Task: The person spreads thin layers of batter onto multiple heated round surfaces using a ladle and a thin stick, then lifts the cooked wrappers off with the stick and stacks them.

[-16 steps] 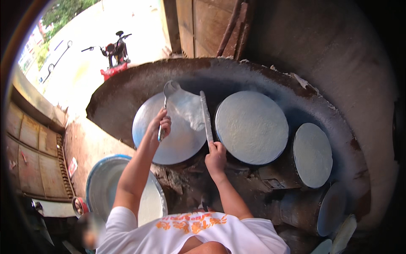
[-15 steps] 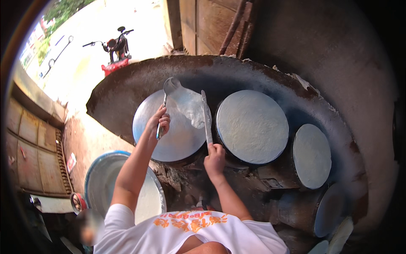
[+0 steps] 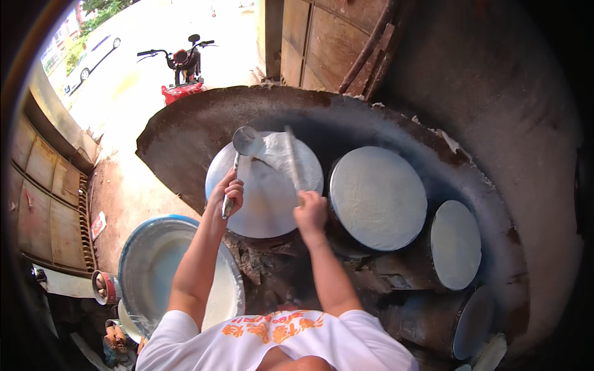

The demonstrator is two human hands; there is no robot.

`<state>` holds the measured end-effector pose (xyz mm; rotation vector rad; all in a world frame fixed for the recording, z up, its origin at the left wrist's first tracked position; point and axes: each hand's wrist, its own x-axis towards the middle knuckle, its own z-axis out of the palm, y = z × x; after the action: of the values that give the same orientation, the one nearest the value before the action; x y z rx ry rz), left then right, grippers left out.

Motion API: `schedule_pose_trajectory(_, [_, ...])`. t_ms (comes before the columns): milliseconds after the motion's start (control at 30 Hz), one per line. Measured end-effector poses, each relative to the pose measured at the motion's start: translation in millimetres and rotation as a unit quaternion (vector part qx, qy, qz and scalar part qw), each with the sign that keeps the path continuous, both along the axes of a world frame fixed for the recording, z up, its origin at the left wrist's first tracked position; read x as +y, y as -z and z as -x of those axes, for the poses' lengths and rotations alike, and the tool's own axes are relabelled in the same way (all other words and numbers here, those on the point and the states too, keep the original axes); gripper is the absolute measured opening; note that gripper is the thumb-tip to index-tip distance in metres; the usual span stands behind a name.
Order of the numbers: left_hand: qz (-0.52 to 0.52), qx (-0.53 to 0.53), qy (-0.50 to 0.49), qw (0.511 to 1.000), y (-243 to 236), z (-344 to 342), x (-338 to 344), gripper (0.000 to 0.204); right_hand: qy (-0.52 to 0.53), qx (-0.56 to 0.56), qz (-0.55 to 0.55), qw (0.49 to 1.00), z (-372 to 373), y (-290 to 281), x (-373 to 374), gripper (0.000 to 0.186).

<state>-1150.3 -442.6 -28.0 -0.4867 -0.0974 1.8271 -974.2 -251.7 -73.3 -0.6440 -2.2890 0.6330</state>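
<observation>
Gripping a metal ladle (image 3: 247, 141), the left hand (image 3: 229, 193) is wrapping its fingers around the handle; the right hand (image 3: 310, 213) is clasping a long flat scraper (image 3: 294, 159) in a fist that is hiding its near end. The blade is showing blurred, so whether it is touching the whitish batter (image 3: 276, 150) cannot be told; the ladle's contents are also hard to make out. This batter is lying at the far side of the leftmost round griddle (image 3: 257, 201), between ladle bowl and blade. Bare metal is stretching across the griddle's left and near parts, while a narrow gap is separating it from a coated second griddle (image 3: 378, 198). A curved dark barrier (image 3: 185, 139) is standing close behind. Further right, a third griddle (image 3: 456, 244) and a shaded fourth griddle (image 3: 474, 324) are following its curve. Lower left, the left forearm (image 3: 201, 266) is partly covering a wide basin (image 3: 132, 266). Outside, a scooter (image 3: 184, 65) is standing beyond the barrier.
</observation>
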Motion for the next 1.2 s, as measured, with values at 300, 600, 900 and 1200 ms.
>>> schedule_pose_trajectory(300, [-0.086, -0.047, -0.089, 0.991, -4.4, -45.3, -46.0, 0.041, -0.067, -0.07, 0.026, 0.995, 31.9, 16.3, -12.2, 0.032])
schedule_pose_trajectory(600, [-0.12, -0.036, -0.215, 0.969, -13.2, -111.1, -44.4, 0.039, -0.254, -0.076, 0.024, 0.964, 37.6, -7.4, 5.1, 0.035])
schedule_pose_trajectory(900, [-0.158, 0.02, -0.31, 0.937, -38.0, -151.5, -1.8, 0.04, -0.269, -0.142, -0.032, 0.952, 71.0, 36.8, 88.5, 0.039])
schedule_pose_trajectory(1200, [-0.173, 0.09, -0.326, 0.925, -69.1, -162.3, -3.4, 0.041, -0.438, -0.121, 0.042, 0.89, 44.4, -22.1, 74.4, 0.035])
